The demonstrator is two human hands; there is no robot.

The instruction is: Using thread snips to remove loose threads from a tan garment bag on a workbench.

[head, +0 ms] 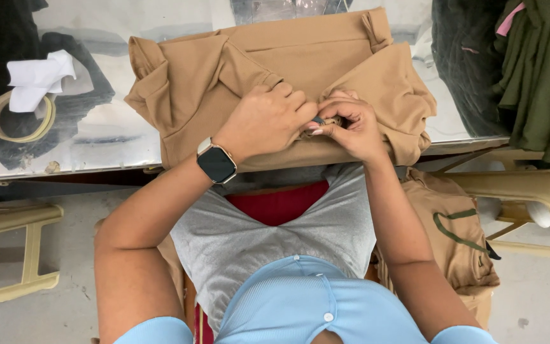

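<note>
Both hands met at the near edge of the tan garment (275,70): my left hand (263,121) was curled shut, pressing a fold of the cloth down, and my right hand (350,127) pinched a small dark thing (319,120) against that fold (too small for me to tell what it was). A smartwatch (216,163) sat on the left wrist. The garment lay bunched on the glossy worktop (103,127), its front edge hanging over the rim toward my lap. Farther left sat a roll of tape (20,118) with white cloth scraps (38,78) on it; dark green garments (536,70) were heaped at the right. I judged the cloth could slide off that slick surface if my left hand's pressure eased, and the pinched piece could slip from my fingertips.
</note>
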